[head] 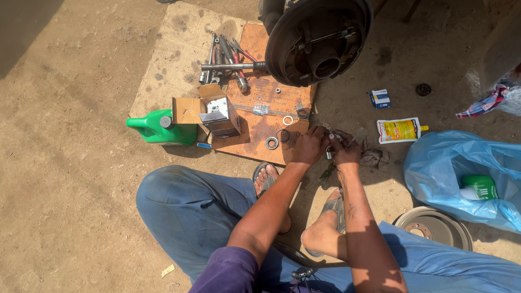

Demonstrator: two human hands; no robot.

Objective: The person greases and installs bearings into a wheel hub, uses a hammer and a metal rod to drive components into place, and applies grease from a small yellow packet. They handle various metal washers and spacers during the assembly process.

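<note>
Just past the sandalled feet, the greasy left hand (309,145) and right hand (345,152) together pinch a small metal part (329,153) above sandy ground. Beyond, an open cardboard box (217,111) holds a silvery piece; farther, a rusty round brake assembly (317,40).

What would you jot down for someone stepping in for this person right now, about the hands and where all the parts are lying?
Left hand and right hand: both closed together on a small metal part, held just above the dirt.
On the wooden board: a bearing ring, a washer, an open cardboard box, and a pile of wrenches and pliers.
The brake assembly is exposed at the far end of the board; the brake drum is off, lying by the right leg.
Green jug left of the box; yellow pouch to the right.
Loose parts are not yet fitted.
</note>
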